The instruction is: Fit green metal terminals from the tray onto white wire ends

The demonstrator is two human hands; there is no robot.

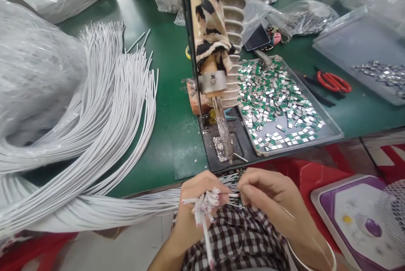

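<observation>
My left hand (202,195) is closed around a bunch of white cables (205,210), whose stripped, pinkish ends stick out toward me. Just to its right, my right hand (268,195) has thumb and fingers pinched at the tip of one white cable (233,195). More cable ends and some small dark pieces lie beneath both hands, over a checked cloth (234,237) on my lap. A long hank of white cables (136,212) runs in from the left and passes behind my left hand.
Thick white cable bundles (107,106) cover the left of the green table (171,93). A soldering iron (223,129) hangs over a black tray (247,136). A clear tray (333,131) holds several small green boards. Red-handled pliers (333,81) lie beyond. A purple-white fan (357,220) stands right.
</observation>
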